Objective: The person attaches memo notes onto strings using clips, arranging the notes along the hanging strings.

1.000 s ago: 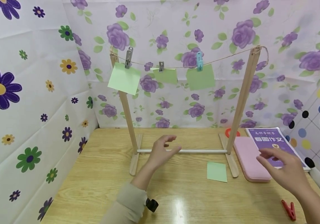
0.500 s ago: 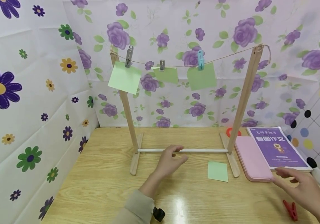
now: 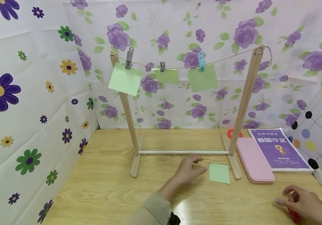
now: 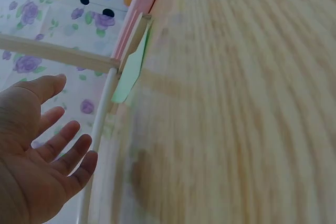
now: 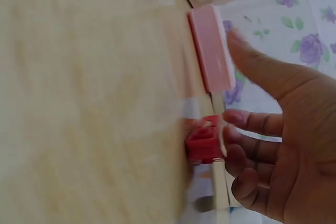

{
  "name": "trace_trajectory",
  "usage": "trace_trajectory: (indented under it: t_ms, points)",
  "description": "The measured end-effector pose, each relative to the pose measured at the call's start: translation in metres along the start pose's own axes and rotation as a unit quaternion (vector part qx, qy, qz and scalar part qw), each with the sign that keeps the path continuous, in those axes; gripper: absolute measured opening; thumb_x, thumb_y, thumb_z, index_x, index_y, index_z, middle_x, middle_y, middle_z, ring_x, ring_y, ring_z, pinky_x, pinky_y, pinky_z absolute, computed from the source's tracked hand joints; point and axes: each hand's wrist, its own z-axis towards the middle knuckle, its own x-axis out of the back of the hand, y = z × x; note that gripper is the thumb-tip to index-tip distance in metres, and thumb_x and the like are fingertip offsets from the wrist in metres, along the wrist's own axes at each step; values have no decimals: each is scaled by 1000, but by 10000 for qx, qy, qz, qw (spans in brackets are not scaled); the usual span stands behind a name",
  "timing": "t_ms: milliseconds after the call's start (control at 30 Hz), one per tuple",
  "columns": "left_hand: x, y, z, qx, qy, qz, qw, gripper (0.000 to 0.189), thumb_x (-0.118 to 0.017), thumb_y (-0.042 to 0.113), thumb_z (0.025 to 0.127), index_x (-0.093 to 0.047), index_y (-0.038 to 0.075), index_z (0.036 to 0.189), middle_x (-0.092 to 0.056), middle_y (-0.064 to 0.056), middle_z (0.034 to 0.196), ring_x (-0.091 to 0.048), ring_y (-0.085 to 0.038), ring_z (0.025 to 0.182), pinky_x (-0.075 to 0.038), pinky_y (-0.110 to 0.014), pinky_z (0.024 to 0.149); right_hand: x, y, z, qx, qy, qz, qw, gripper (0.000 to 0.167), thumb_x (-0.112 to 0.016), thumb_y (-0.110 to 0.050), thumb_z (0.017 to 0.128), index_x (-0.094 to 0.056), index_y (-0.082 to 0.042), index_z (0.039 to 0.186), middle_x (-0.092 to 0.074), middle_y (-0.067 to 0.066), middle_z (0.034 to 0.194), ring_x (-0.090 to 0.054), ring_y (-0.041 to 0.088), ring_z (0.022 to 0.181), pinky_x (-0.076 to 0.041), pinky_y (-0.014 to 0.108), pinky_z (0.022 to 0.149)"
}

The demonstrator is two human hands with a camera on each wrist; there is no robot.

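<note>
My left hand (image 3: 188,171) hovers over the table, fingers apart and holding nothing. Just to its right lies a loose green sticky note (image 3: 219,173); the left wrist view shows a gap between the hand and this note (image 4: 131,72). At the lower right, my right hand (image 3: 305,202) is over a red clothespin (image 3: 294,215), which it partly covers. In the right wrist view the fingertips are right beside the clothespin (image 5: 205,142), while the thumb stands away from it. Whether the fingertips touch it, I cannot tell.
A wooden frame (image 3: 241,106) carries a string with green notes hung from a grey clip (image 3: 129,57), a small metal clip (image 3: 162,67) and a blue clothespin (image 3: 201,61). A pink case (image 3: 254,161), a purple book (image 3: 280,150) and a red ring (image 3: 230,133) lie at right.
My left hand has moved right and toward me, from near the white rod to beside the loose note. My right hand has come down from beside the pink case to the red clothespin.
</note>
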Motion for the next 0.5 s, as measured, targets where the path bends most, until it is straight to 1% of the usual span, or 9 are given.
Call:
trace_trajectory:
  t_ms: [100, 200, 300, 400, 500]
  points:
    - [-10, 0, 4, -57, -167, 268, 9995, 44, -74, 32, 95, -66, 8, 131, -64, 0, 128, -60, -17, 115, -53, -27, 95, -6, 4, 3, -161, -265, 144, 9994, 66, -77, -58, 84, -61, 3, 107, -57, 1, 84, -52, 19, 75, -44, 28, 59]
    - [-20, -1, 9, -64, -325, 583, 9977, 46, -75, 33, 94, -66, 9, 131, -64, -1, 126, -60, -14, 111, -52, -21, 92, -8, 6, 5, -148, -303, 189, 9993, 67, -80, -58, 79, -63, 1, 105, -60, 2, 90, -54, 20, 81, -50, 33, 66]
    - [-29, 1, 14, 37, -403, 1010, 9941, 47, -76, 35, 92, -65, 14, 133, -61, 1, 128, -58, -9, 107, -51, -21, 90, -10, 7, 5, -62, -273, 145, 9995, 67, -80, -59, 78, -64, 1, 105, -62, 3, 92, -55, 21, 83, -53, 36, 71]
    - [-36, 1, 18, 207, -460, 1501, 9874, 53, -78, 40, 90, -62, 18, 136, -56, 4, 133, -56, -9, 113, -51, -22, 95, -10, 8, 2, -92, -320, -8, 9994, 74, -79, -62, 77, -63, 3, 108, -61, 3, 93, -53, 21, 83, -51, 37, 71]
    - [-40, 1, 23, 346, -542, 1925, 9792, 63, -78, 45, 88, -58, 18, 141, -50, 3, 141, -52, -13, 124, -48, -24, 102, -5, 12, -1, -303, -488, -174, 9982, 86, -80, -66, 74, -59, 9, 111, -62, 6, 92, -55, 23, 82, -52, 40, 70]
